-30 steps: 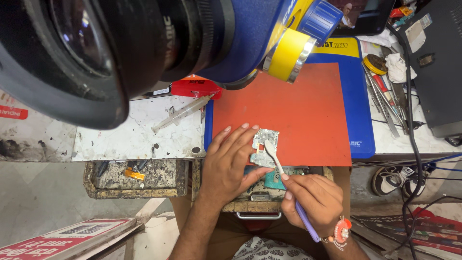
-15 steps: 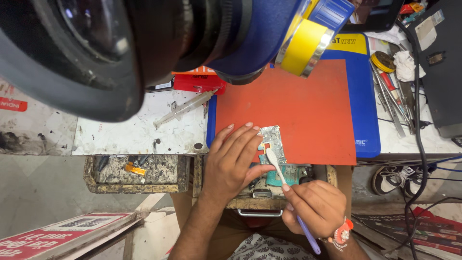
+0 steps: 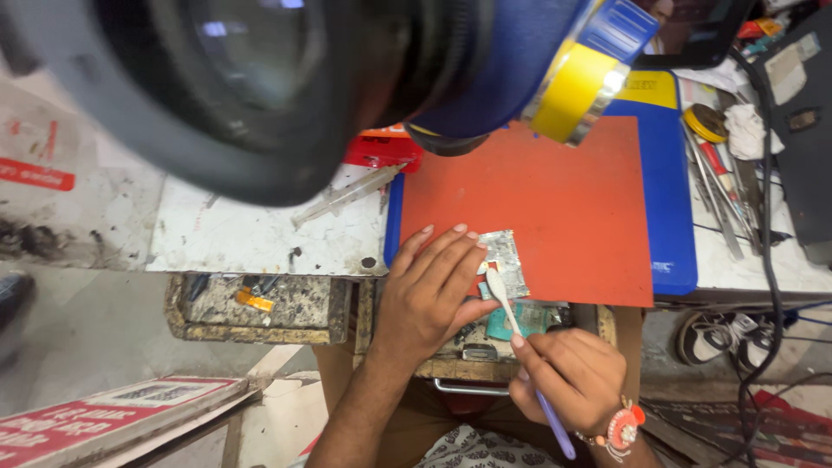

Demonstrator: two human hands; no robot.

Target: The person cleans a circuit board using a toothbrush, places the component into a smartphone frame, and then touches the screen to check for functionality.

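Note:
My left hand [image 3: 426,290] lies flat at the near edge of an orange mat [image 3: 555,204], its fingertips pinning down a small circuit board with silver shielding [image 3: 507,260]. My right hand [image 3: 570,374], with a beaded bracelet at the wrist, grips a slim tool [image 3: 518,329] with a purple handle and a white spoon-shaped tip. That tip rests on the near edge of the board. A teal part [image 3: 511,321] lies just below the board, half hidden by my fingers.
A big dark lens with blue and yellow fittings [image 3: 347,78] blocks the top of the view. A blue mat [image 3: 672,208] lies under the orange one. Hand tools [image 3: 719,186] lie at the right, a clear syringe [image 3: 347,195] on the scuffed white bench, an open drawer [image 3: 260,308] below.
The tool's tip has slid slightly down the board toward its near edge, and my right hand has drawn a little closer to me. My left hand stays on the board.

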